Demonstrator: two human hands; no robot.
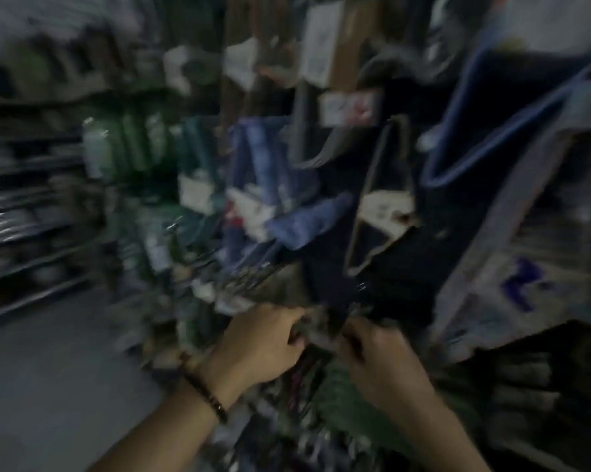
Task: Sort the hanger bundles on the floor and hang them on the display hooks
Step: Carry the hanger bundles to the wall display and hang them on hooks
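Observation:
The view is dark and heavily blurred by motion. My left hand (pixel 263 338), with a dark bead bracelet on the wrist, and my right hand (pixel 379 352) meet low in the middle, both with fingers curled round a dark hanger bundle (pixel 321 330) held between them. Above the hands, hanger bundles hang on the display: a grey one (pixel 307 144), a beige-edged one with a paper label (pixel 382 202), blue ones (pixel 270 172) and a large blue-rimmed one (pixel 512 107). The hooks themselves cannot be made out.
Shop shelves (pixel 32 212) with blurred goods run along the left, and green bottles (pixel 130 144) stand beside the display. Grey floor (pixel 56 379) lies at the lower left. Green and mixed packaged goods (pixel 338 403) crowd below my hands.

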